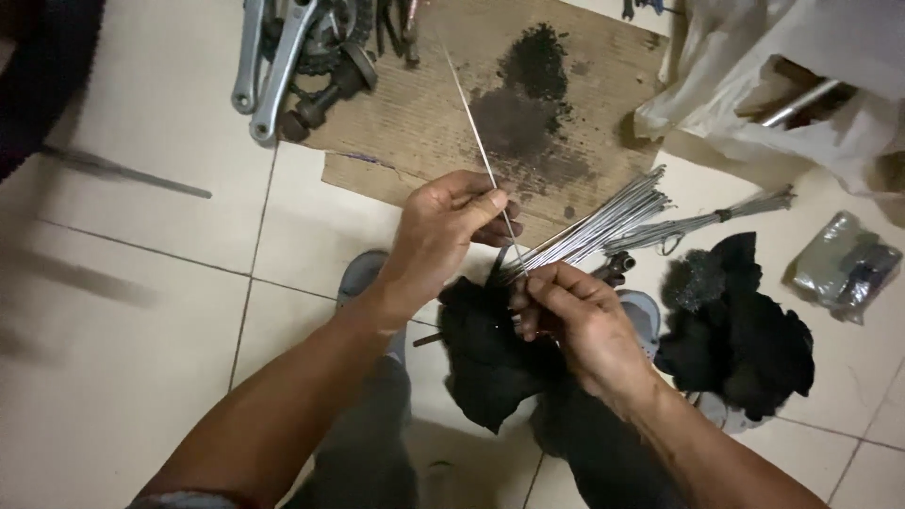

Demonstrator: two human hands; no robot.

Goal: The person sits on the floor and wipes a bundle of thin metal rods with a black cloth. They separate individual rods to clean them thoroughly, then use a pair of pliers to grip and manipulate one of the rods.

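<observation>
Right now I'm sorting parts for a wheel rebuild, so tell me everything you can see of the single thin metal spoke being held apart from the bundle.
The single thin silver metal spoke is a straight, bare, shiny wire. It slants from the stained brown cardboard sheet at upper left down to the hands. The left hand pinches it between thumb and fingers; its lower end reaches the right hand, beside the bundle of silver spokes. Its ends are too small to make out.

Soft, even indoor light falls from above, brightest on the pale floor tiles [141, 170]. Faint shadows streak the left edge, blurred. The centre is sharp; the black cloth [490, 368] loses detail in darkness.
</observation>
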